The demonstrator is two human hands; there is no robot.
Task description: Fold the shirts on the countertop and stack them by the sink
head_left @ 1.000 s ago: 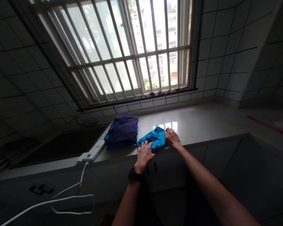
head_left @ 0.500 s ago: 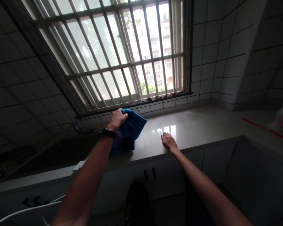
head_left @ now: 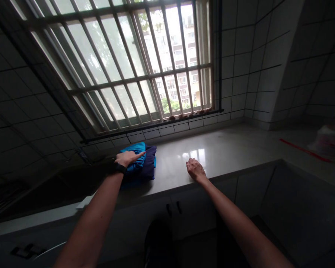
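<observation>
Palm of your left hand (head_left: 127, 159) lies flat and open, fingers extended, on folded blue cloth (head_left: 132, 147), gripping nothing. That cloth sits stacked on folded dark purple cloth (head_left: 150, 163) on the stone countertop (head_left: 220, 156). Your right hand (head_left: 195, 170), empty, fingers loosely curled, rests on the countertop well apart from both. Black wristwatch (head_left: 118, 168) on your left wrist; barred window (head_left: 120, 63) beyond.

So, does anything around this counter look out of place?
Mainly the clothes: a blue garment under the left hand lies on a dark purple garment, on a polished kitchen counter beside the sink, an unusual spot for clothing. A red strip on the counter's far right also looks odd.
</observation>
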